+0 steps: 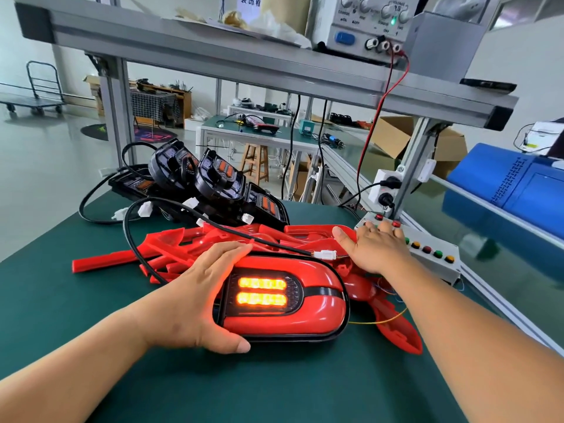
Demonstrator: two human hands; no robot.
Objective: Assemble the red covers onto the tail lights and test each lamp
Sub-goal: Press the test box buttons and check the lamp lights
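A tail light with its red cover fitted (317,303) lies on the green mat, and its two amber strips are lit. My left hand (195,294) grips its left end, fingers over the top and thumb under the near edge. A black cable with a white connector (326,254) runs to the lamp. My right hand (375,248) lies with straight fingers on the white button box (433,254), fingertips at its far buttons. Loose red covers (183,245) are piled behind the lamp. Black uncovered tail lights (213,184) are stacked further back.
A power supply (366,22) with a green light on stands on the aluminium shelf overhead, with red and black leads hanging down to the right. A blue machine housing (503,184) is at the far right. A socket block (384,190) is fixed to the frame post.
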